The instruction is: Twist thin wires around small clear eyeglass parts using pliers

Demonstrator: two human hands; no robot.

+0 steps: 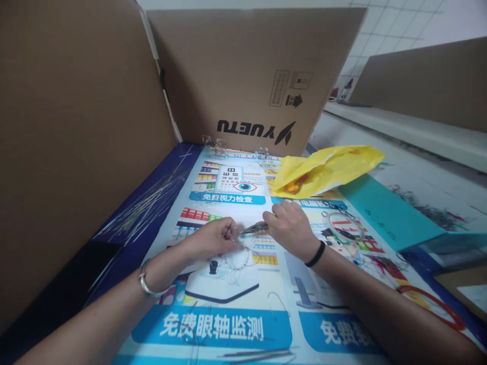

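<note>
My right hand (291,228) is wrapped round a pair of pliers (254,228), whose narrow jaws point left. The jaw tips reach close to the fingers of my left hand (218,235), which pinch a thin wire (235,234). Whether the jaws touch this wire, I cannot tell. From below my left fingers a tangle of fine looped wire with small beads (239,261) spreads over the printed sheet (224,284). A bent piece of wire (279,301) lies nearer to me, below the pliers.
Long straight wires (152,197) lie at the left beside a cardboard wall (76,101). A yellow bag (331,170) rests at the back right. Nearby are a clear ring-shaped coil (346,228), a red coil (433,304) and a teal folder (391,208). Dark rods (258,355) lie at the front.
</note>
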